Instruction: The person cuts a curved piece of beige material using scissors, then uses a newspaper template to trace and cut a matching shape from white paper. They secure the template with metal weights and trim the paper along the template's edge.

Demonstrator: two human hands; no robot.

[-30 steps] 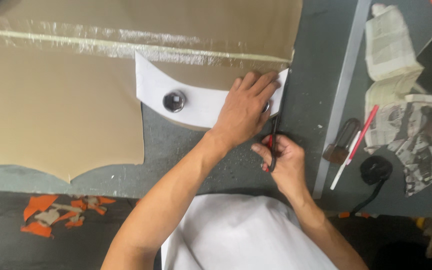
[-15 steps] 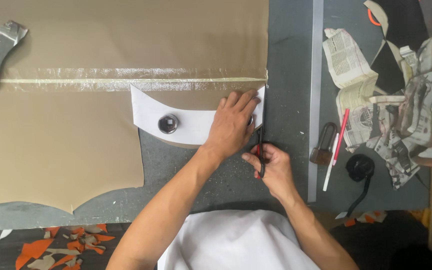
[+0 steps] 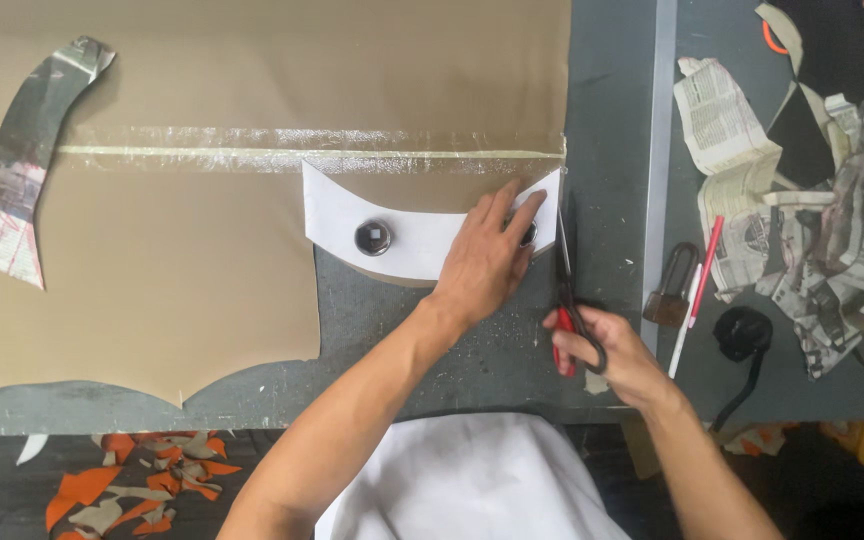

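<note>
A curved white paper pattern [image 3: 422,235] is pressed flat onto the brown paper sheet [image 3: 202,290] by the open left hand [image 3: 487,262]. Red-handled scissors [image 3: 564,300], gripped in the closed right hand [image 3: 607,352], are held at the pattern's right edge on the grey surface [image 3: 607,120].

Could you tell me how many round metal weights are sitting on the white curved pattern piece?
2. One metal weight sits on the left part of the white pattern piece; a second weight is at its right end, mostly hidden under the left hand.
</note>
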